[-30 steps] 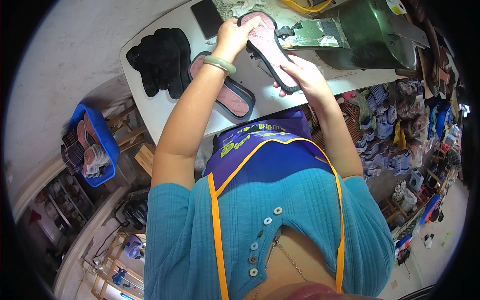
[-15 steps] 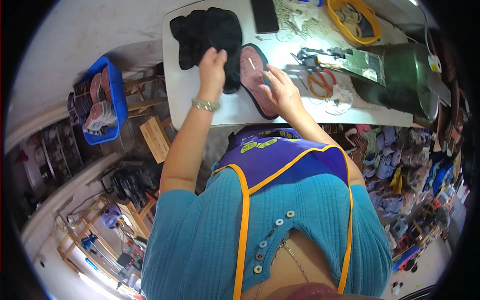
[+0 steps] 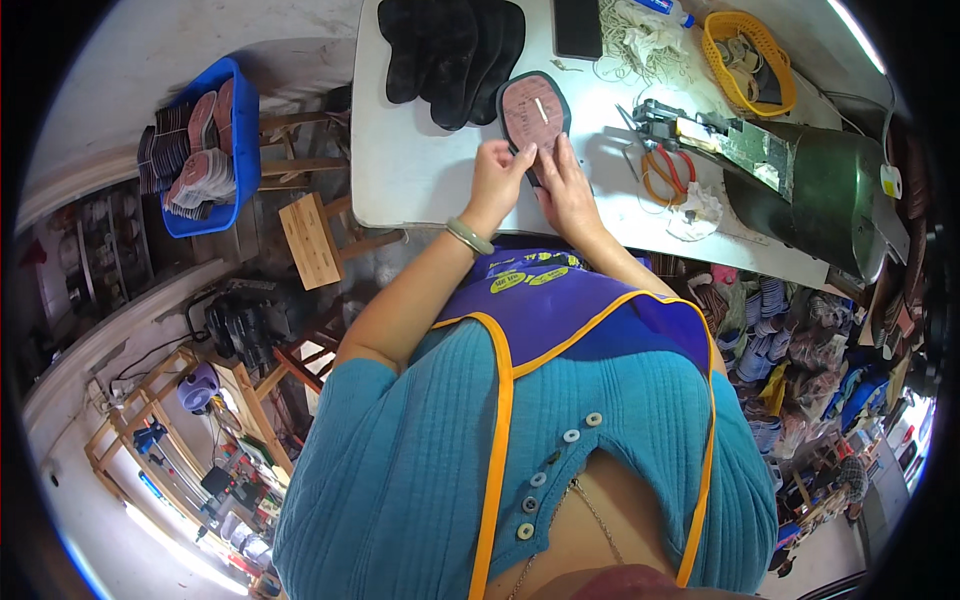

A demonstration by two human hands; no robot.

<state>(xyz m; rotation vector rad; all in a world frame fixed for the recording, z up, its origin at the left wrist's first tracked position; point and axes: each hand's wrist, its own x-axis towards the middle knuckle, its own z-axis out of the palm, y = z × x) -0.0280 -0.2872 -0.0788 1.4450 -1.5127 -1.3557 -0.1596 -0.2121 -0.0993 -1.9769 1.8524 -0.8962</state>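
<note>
Insole point(image 3: 530, 105), one, pink with a black rim and a single pale strip on its face, is handled by two bare hands above the near part of a white worktop point(image 3: 420, 185), its broad end pointing away from the person. The left hand point(image 3: 500, 180), below a wrist wearing one bangle point(image 3: 468, 237), pinches the insole's left edge, thumb stretched over the top and fingers curled at the side. The right hand point(image 3: 568, 195) lies across the narrower part, its fingers nearly straight and close together; whether it grips cannot be told. Both forearms reach forward and angle inward, bringing the hands just beside each other.

To the right sit one crumpled white wad point(image 3: 695, 213) and one tool point(image 3: 688, 168) with red and orange handles, near one green machine point(image 3: 825, 195). Beyond the insole, to the left, black pieces point(image 3: 450, 60) overlap, seemingly four, though the exact count is unclear. Farther back are one phone point(image 3: 578, 28), one tangle of string point(image 3: 640, 45), one yellow basket point(image 3: 715, 65) holding small pieces, and one bottle point(image 3: 672, 10). Off the worktop's left side, one blue bin point(image 3: 247, 130) holds several stacks of soles point(image 3: 203, 178).
</note>
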